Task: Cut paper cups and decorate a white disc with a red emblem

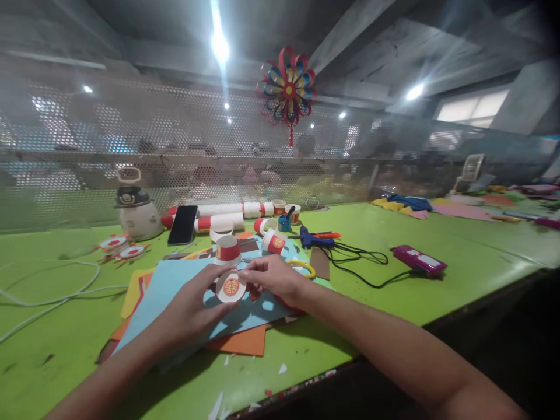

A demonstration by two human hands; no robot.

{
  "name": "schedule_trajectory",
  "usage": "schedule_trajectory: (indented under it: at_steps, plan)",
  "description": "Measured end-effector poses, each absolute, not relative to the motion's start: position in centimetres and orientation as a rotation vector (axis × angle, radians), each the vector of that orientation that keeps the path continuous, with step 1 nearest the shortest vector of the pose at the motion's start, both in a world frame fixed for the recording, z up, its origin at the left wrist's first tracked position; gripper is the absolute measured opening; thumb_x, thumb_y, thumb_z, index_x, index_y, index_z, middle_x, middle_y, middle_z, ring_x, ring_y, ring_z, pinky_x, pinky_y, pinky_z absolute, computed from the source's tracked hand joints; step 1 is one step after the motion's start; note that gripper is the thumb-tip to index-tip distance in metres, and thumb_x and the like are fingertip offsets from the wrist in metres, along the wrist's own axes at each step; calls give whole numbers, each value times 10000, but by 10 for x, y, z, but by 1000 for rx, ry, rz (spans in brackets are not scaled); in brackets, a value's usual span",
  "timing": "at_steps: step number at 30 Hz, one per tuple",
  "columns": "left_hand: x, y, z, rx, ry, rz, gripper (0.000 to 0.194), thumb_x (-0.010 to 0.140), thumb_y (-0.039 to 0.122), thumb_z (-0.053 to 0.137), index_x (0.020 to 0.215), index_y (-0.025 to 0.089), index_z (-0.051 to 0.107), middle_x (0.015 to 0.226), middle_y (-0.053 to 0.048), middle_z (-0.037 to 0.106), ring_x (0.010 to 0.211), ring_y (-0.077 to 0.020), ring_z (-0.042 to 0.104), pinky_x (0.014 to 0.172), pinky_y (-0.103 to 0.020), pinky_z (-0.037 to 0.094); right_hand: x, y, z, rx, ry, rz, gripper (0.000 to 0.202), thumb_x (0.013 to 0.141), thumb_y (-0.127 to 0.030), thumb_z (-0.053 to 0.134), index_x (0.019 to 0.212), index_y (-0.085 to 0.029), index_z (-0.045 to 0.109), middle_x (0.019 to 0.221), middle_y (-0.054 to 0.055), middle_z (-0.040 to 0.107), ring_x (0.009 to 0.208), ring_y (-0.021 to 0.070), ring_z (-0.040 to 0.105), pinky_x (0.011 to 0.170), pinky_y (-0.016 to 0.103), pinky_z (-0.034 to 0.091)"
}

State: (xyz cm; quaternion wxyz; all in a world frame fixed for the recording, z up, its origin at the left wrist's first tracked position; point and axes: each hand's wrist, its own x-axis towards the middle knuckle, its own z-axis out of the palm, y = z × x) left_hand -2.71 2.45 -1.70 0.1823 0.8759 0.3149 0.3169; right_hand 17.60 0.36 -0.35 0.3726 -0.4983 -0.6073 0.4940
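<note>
Fingers of the left hand point(198, 301) curl around a small white paper cup piece point(231, 286) with a round red and gold sign on it, pinching it from the left and below. I cannot tell if it is a whole cup or a flat circle. It is held up over the paper, with the sign facing the camera. The right hand point(276, 277) comes in from the other side. Its thumb and fingertips are bent close together at the top right edge, but I cannot tell what they pinch.

Under both hands is a big light blue paper sheet point(170, 276), on top of an orange paper sheet point(245, 342). Just behind the hands stands a red and white paper cup point(228, 252). Another red and white cup with a gold sign point(274, 242) lies tipped to its right.

Near the right hand is a yellow plastic loop handle point(308, 270). Past it lies a blue glue gun point(311, 238). Farther right is a purple box point(419, 260) with a black cord.

At the back left, a black phone point(182, 225) leans beside a round white pot with a dark top point(140, 218). Everything sits on a bright green table point(385, 309). Higher up hangs a red, blue and yellow flower decoration point(289, 90).
</note>
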Motion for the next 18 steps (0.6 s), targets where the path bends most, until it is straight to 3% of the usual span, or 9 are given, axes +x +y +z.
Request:
schedule_trajectory:
  at_steps: [9, 18]
  plan:
    - [-22, 18, -8, 2417, 1069, 589, 428, 790, 467, 604, 1093, 165, 598, 1072, -96, 619, 937, -248, 595, 812, -380, 493, 236, 38, 37, -1238, -1239, 909, 295, 940, -323, 577, 1183, -157, 586, 1148, 80, 631, 932, 204, 649, 780, 397, 556]
    - [-24, 11, -3, 2562, 1060, 361, 481, 748, 530, 626, 1081, 183, 648, 1162, -109, 594, 1057, -299, 575, 903, -401, 466, 287, 57, 54, -1378, -1164, 731, 319, 934, -312, 586, 1217, -164, 573, 1205, 90, 610, 990, 224, 636, 820, 428, 545]
